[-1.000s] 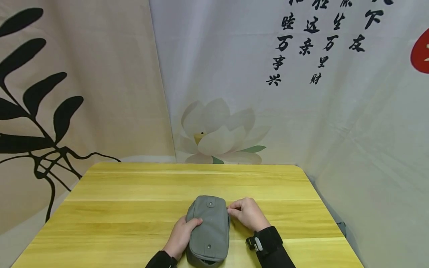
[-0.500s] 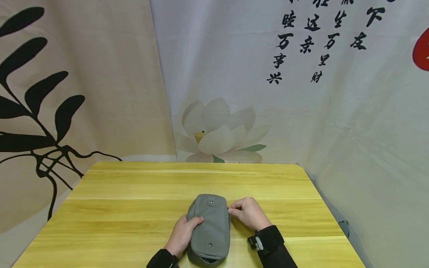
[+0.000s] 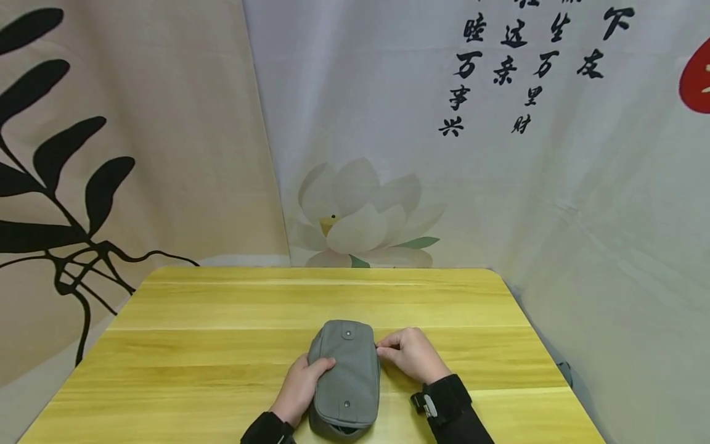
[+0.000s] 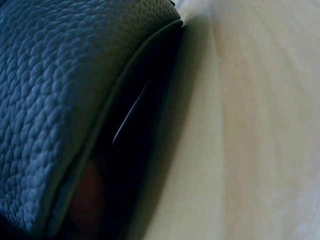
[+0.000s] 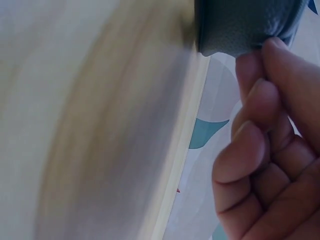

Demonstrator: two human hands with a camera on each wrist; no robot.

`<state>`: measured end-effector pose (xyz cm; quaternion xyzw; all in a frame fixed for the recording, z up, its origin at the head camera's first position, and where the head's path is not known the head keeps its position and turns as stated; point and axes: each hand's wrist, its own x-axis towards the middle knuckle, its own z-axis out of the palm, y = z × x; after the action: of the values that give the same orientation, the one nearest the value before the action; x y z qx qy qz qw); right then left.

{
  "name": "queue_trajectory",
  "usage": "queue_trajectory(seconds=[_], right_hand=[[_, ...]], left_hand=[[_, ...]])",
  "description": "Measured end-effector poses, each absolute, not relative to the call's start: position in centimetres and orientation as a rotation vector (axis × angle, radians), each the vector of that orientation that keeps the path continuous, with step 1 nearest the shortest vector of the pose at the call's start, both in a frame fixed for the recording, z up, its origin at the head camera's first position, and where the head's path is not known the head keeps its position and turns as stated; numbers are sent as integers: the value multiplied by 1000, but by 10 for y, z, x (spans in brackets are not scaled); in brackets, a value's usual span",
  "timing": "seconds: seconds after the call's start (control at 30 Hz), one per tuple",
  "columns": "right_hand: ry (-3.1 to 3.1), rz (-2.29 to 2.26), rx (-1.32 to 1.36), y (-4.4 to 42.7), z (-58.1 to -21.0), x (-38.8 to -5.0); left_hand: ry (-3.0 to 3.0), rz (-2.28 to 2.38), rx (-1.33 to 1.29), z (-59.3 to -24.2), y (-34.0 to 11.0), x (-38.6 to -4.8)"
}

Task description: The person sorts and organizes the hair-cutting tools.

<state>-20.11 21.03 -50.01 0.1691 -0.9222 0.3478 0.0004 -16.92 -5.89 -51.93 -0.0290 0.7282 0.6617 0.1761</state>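
Note:
A grey pebbled-leather pouch [image 3: 350, 376] with two snap studs on its top stands on the wooden table, a dark gap showing at its near end. My left hand [image 3: 299, 385] grips its left side, thumb over the top. In the left wrist view, the pouch's textured side [image 4: 45, 110] fills the left, and a dim finger [image 4: 87, 200] shows in the shadow by its lower edge. At the far right corner, my right hand [image 3: 413, 356] pinches a small dark bit that looks like the zipper pull, mostly hidden between thumb and forefinger [image 5: 277, 62].
The yellow wood-grain table [image 3: 222, 345] spreads around the pouch. Behind it hangs a cloth backdrop [image 3: 355, 123] with a printed lotus, plant and black characters. Straps with a small device [image 3: 438, 401] sit around the right wrist.
Both hands keep the same hold on the pouch, which stays in place. Only the head view has shifted slightly.

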Motion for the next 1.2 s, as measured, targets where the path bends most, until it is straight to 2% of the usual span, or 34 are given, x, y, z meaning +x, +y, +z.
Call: queue_trajectory(seconds=[1.2], right_hand=[[-2861, 1062, 619, 211, -497, -183]], left_hand=[[2065, 1854, -110, -521, -59, -172]])
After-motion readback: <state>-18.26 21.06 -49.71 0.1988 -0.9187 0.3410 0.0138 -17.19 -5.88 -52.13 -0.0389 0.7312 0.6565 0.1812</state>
